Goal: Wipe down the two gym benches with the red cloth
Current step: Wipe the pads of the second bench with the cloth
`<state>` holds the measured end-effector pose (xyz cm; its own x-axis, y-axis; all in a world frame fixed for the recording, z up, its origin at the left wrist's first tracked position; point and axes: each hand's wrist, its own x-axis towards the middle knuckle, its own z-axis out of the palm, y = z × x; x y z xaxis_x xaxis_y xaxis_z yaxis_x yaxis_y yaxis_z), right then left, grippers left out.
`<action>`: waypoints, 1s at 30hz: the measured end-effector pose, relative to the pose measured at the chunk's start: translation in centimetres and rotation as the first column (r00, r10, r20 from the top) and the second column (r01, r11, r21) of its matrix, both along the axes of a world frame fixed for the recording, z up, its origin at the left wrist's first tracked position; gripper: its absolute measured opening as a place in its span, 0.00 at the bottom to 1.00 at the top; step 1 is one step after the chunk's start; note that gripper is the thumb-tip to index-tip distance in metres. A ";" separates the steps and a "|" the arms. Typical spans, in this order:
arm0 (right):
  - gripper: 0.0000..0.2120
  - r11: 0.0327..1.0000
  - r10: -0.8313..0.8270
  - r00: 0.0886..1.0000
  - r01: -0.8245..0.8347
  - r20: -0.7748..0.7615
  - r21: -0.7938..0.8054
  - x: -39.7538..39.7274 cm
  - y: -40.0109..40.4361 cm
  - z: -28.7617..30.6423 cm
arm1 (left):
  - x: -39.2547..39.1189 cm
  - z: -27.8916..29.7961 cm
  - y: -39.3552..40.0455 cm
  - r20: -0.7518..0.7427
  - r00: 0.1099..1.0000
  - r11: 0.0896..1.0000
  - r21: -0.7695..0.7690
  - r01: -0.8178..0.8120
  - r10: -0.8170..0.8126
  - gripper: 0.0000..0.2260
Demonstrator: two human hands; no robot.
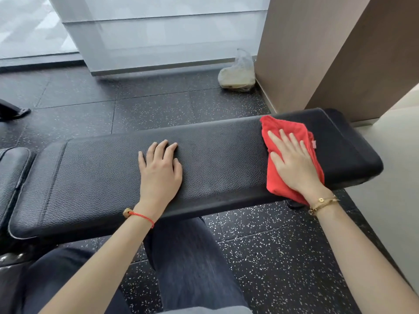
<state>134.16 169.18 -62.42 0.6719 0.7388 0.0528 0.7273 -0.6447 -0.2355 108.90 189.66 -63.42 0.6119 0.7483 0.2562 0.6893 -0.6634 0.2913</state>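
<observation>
A long black padded gym bench (95,177) runs across the view from left to right. My right hand (292,159) lies flat on the red cloth (275,180), pressing it onto the right end of the pad. My left hand (159,171) rests palm down on the bare middle of the pad, fingers spread, holding nothing. A second black pad (13,175) adjoins the bench at the far left edge and is mostly cut off.
A brown wall corner (317,53) stands just behind the bench's right end. A clear plastic bag (237,74) lies on the speckled black floor (272,257) by that wall. A black metal foot (13,109) shows at far left. My knees are under the bench's near edge.
</observation>
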 end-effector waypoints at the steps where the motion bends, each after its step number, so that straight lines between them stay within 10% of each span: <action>1: 0.26 1.000 -0.015 1.000 0.015 -0.001 0.002 0.5 -0.4 0.0 | 0.0 0.0 0.0 0.000 1.000 1.000 0.000 0.002 -0.002 0.19; 10: 0.26 0.971 -0.234 0.972 0.232 -0.023 -0.050 6.8 3.9 1.1 | 0.3 0.4 -0.2 -0.013 1.000 1.000 0.017 -0.013 0.013 0.20; 23: 0.27 0.923 0.384 0.923 -0.384 0.007 0.031 -8.0 7.9 -0.2 | -0.4 0.6 0.5 0.085 0.996 0.999 -0.040 0.003 0.000 0.17; 30: 0.26 0.996 0.089 0.995 -0.089 -0.036 -0.001 -2.0 8.6 0.4 | -4.0 1.1 2.0 0.119 0.992 0.999 -0.025 0.036 -0.033 0.15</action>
